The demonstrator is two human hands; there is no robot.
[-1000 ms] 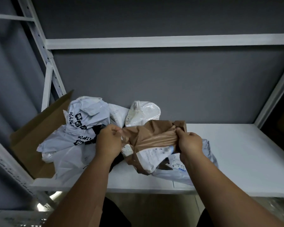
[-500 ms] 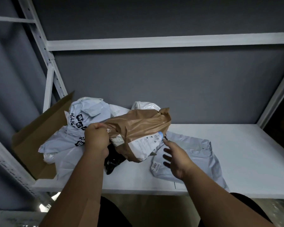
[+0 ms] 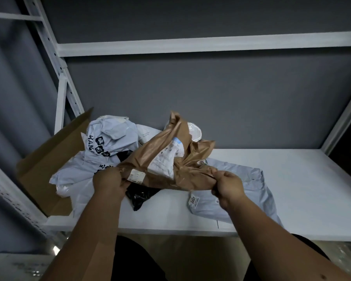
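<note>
A crumpled brown plastic mailer bag (image 3: 188, 175) with a white shipping label hangs just above the white shelf (image 3: 292, 179). My left hand (image 3: 109, 182) grips its left end, near a small white sticker. My right hand (image 3: 228, 185) grips its lower right corner. The bag's far end sticks up toward the wall. Under its right side a pale grey mailer bag (image 3: 253, 191) with a small tag lies flat on the shelf.
An open cardboard box (image 3: 49, 165) stands at the shelf's left end, with several white and pale printed mailers (image 3: 109, 142) spilling from it. A black bag (image 3: 140, 196) lies under the brown one. The rack's white upright (image 3: 55, 57) rises at left, and an upper shelf beam (image 3: 211, 44) crosses above.
My right hand, which had let go and hovered open over the grey mailer, has taken hold of the brown bag's lower right corner. The bag has turned, its far end now pointing up.
</note>
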